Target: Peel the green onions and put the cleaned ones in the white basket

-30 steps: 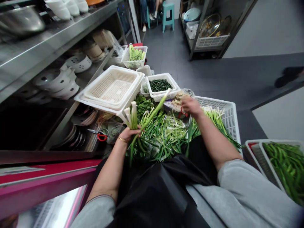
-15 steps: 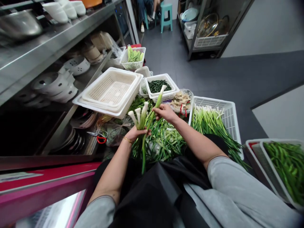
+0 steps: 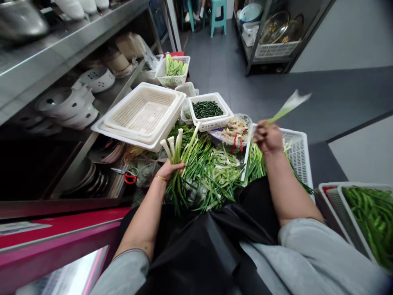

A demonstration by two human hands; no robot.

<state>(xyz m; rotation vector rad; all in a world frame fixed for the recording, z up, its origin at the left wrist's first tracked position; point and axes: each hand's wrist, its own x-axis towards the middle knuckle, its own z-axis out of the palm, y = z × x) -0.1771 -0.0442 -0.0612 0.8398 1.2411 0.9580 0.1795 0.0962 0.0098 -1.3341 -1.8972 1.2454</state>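
Note:
My left hand [image 3: 170, 169] is wrapped round several green onion stalks [image 3: 176, 150], white ends up and green leaves hanging below. My right hand [image 3: 269, 136] is closed on a peeled outer leaf [image 3: 290, 105], its pale, wide end pointing up and right, slightly blurred. It is above the left part of a white basket [image 3: 297, 153] of green onions [image 3: 255, 160]. Between my hands lies a pile of green leaves and peelings [image 3: 222, 176] in front of my black apron [image 3: 211, 246].
Stacked white trays [image 3: 143, 114], a basket of dark green chillies [image 3: 207, 110] and a bagged bundle [image 3: 235, 131] stand beyond the pile. Red-handled scissors [image 3: 129, 177] lie at the left by metal shelving [image 3: 61, 57]. Green peppers [image 3: 373, 217] fill a crate at right.
My right hand has moved right, away from the stalks, with a leaf strip in its fingers. My left hand has shifted slightly left and still grips the bundle. The view has tilted slightly.

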